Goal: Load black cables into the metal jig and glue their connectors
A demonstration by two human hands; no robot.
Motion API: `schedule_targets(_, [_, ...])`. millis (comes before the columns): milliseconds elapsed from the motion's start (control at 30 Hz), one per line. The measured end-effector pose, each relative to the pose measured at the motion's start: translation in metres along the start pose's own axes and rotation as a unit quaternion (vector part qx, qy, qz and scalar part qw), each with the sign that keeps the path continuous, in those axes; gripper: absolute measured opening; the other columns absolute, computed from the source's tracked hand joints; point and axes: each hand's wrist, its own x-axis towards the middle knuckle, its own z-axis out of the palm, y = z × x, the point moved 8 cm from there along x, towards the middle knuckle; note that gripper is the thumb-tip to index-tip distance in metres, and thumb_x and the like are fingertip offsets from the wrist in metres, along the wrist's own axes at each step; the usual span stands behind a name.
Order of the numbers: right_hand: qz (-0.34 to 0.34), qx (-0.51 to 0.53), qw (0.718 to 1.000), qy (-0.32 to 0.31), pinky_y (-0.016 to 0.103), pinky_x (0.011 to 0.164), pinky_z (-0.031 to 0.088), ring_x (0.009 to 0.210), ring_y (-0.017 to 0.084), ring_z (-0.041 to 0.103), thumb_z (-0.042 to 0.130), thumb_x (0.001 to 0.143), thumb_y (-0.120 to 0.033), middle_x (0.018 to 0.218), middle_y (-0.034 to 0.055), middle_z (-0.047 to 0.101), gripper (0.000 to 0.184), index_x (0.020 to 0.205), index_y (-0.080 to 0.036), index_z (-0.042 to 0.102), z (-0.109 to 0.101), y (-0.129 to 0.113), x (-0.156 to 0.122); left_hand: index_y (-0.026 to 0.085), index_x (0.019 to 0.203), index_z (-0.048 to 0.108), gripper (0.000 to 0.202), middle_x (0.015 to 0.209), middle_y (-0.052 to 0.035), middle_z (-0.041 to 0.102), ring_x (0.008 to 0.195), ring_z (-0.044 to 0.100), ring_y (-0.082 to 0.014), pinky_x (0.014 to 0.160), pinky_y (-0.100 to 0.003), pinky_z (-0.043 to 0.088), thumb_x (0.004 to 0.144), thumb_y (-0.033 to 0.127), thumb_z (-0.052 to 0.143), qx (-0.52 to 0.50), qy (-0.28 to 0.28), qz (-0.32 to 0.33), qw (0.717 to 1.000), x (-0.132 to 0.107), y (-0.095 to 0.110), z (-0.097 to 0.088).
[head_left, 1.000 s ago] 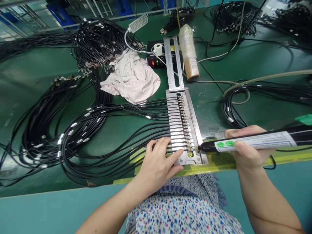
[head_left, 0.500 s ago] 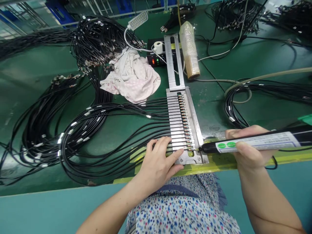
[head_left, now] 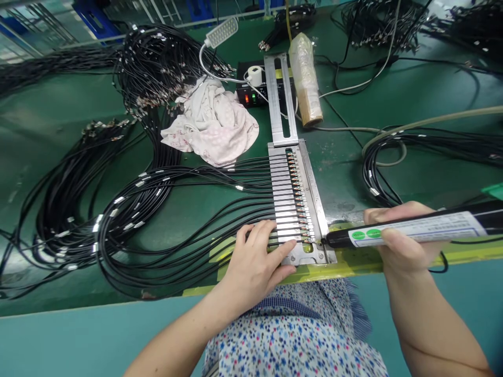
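Note:
A long metal fixture (head_left: 316, 196) lies on the green bench, with several black cables (head_left: 220, 209) clamped side by side in its slots, their copper tips in a row. My left hand (head_left: 257, 264) rests flat with spread fingers on the nearest cables, at the fixture's near end. My right hand (head_left: 401, 238) grips a black pen-shaped tool with a white label (head_left: 412, 231), held level. Its tip touches the nearest cable end at the fixture's right edge.
Big coils of black cable (head_left: 78, 209) cover the left of the bench; more lie at the right (head_left: 377, 173) and back. Behind the fixture are a crumpled pale cloth (head_left: 214, 125), a black box with lit lamps (head_left: 255, 94), a small white lamp (head_left: 222, 32) and a wrapped roll (head_left: 305, 78).

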Motion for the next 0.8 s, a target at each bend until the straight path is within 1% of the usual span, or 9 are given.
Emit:
schedule_targets(100, [-0.006, 0.049, 0.997, 0.051, 0.037, 0.048, 0.047, 0.055, 0.022, 0.061, 0.069, 0.060, -0.027, 0.062, 0.0010, 0.062, 0.014, 0.072, -0.021, 0.068, -0.004, 0.000, 0.002, 0.022, 0.115, 0.058, 0.033, 0.124, -0.0202, 0.044, 0.118, 0.041, -0.0339, 0.088, -0.051, 0.034, 0.090, 0.040, 0.046, 0.003, -0.001, 0.000, 1.000, 0.000, 0.000, 0.001])
schedule_targets(200, [-0.014, 0.078, 0.988, 0.135, 0.033, 0.042, 0.044, 0.045, 0.018, 0.055, 0.068, 0.058, -0.026, 0.055, -0.0012, 0.060, 0.012, 0.067, -0.019, 0.066, -0.009, -0.005, 0.004, 0.022, 0.115, 0.058, 0.033, 0.123, -0.0196, 0.045, 0.116, 0.042, -0.0334, 0.088, -0.050, 0.034, 0.090, 0.040, 0.046, 0.006, -0.006, 0.000, 1.000, 0.000, 0.000, 0.001])
schedule_targets(300, [-0.014, 0.117, 0.975, 0.188, 0.026, 0.031, 0.035, 0.035, 0.011, 0.045, 0.065, 0.060, -0.025, 0.048, -0.0031, 0.056, 0.011, 0.067, -0.016, 0.064, -0.013, -0.011, 0.011, 0.022, 0.116, 0.058, 0.033, 0.123, -0.0190, 0.045, 0.115, 0.043, -0.0331, 0.087, -0.049, 0.035, 0.090, 0.039, 0.046, 0.011, -0.005, 0.004, 1.000, 0.000, 0.001, -0.001])
schedule_targets(400, [0.023, 0.191, 0.964, 0.183, 0.022, 0.026, 0.024, 0.030, 0.009, 0.036, 0.064, 0.065, -0.031, 0.040, -0.0056, 0.047, 0.015, 0.071, -0.017, 0.063, -0.013, -0.008, 0.021, 0.022, 0.116, 0.058, 0.032, 0.122, -0.0190, 0.044, 0.113, 0.044, -0.0329, 0.087, -0.049, 0.036, 0.090, 0.037, 0.047, 0.024, -0.004, 0.012, 1.000, -0.001, 0.002, -0.002])
schedule_targets(467, [0.050, 0.245, 0.952, 0.175, 0.022, 0.030, 0.026, 0.032, 0.008, 0.035, 0.067, 0.067, -0.039, 0.039, -0.0067, 0.043, 0.023, 0.077, -0.018, 0.062, -0.015, -0.003, 0.026, 0.021, 0.117, 0.057, 0.033, 0.122, -0.0192, 0.043, 0.113, 0.044, -0.0330, 0.086, -0.049, 0.036, 0.090, 0.037, 0.047, 0.034, -0.006, 0.018, 0.999, -0.001, 0.003, -0.001])
schedule_targets(567, [0.073, 0.291, 0.940, 0.161, 0.022, 0.036, 0.028, 0.038, 0.008, 0.037, 0.069, 0.068, -0.047, 0.044, -0.0064, 0.046, 0.035, 0.091, -0.022, 0.062, -0.015, 0.004, 0.030, 0.021, 0.117, 0.057, 0.033, 0.122, -0.0190, 0.043, 0.114, 0.043, -0.0332, 0.086, -0.049, 0.036, 0.091, 0.037, 0.045, 0.048, -0.013, 0.025, 0.998, -0.001, 0.004, 0.002])
schedule_targets(633, [0.067, 0.300, 0.940, 0.146, 0.022, 0.039, 0.028, 0.042, 0.008, 0.038, 0.071, 0.068, -0.045, 0.049, -0.0063, 0.047, 0.037, 0.097, -0.025, 0.061, -0.013, 0.005, 0.031, 0.022, 0.118, 0.057, 0.033, 0.122, -0.0184, 0.043, 0.114, 0.042, -0.0325, 0.086, -0.049, 0.037, 0.091, 0.037, 0.043, 0.056, -0.022, 0.024, 0.998, -0.001, 0.004, 0.003])
schedule_targets(700, [0.046, 0.292, 0.946, 0.130, 0.023, 0.041, 0.028, 0.043, 0.009, 0.038, 0.072, 0.069, -0.041, 0.050, -0.0066, 0.047, 0.034, 0.097, -0.026, 0.060, -0.011, 0.002, 0.031, 0.022, 0.118, 0.056, 0.034, 0.122, -0.0175, 0.044, 0.114, 0.042, -0.0315, 0.087, -0.048, 0.037, 0.092, 0.038, 0.042, 0.061, -0.037, 0.024, 0.997, 0.000, 0.003, 0.002])
schedule_targets(800, [0.024, 0.252, 0.962, 0.100, 0.024, 0.043, 0.030, 0.042, 0.008, 0.036, 0.071, 0.070, -0.035, 0.051, -0.0079, 0.045, 0.032, 0.098, -0.026, 0.058, -0.008, -0.003, 0.034, 0.023, 0.119, 0.056, 0.035, 0.120, -0.0141, 0.050, 0.113, 0.044, -0.0282, 0.089, -0.045, 0.038, 0.092, 0.040, 0.042, 0.051, -0.069, 0.048, 0.995, 0.005, 0.001, -0.006])
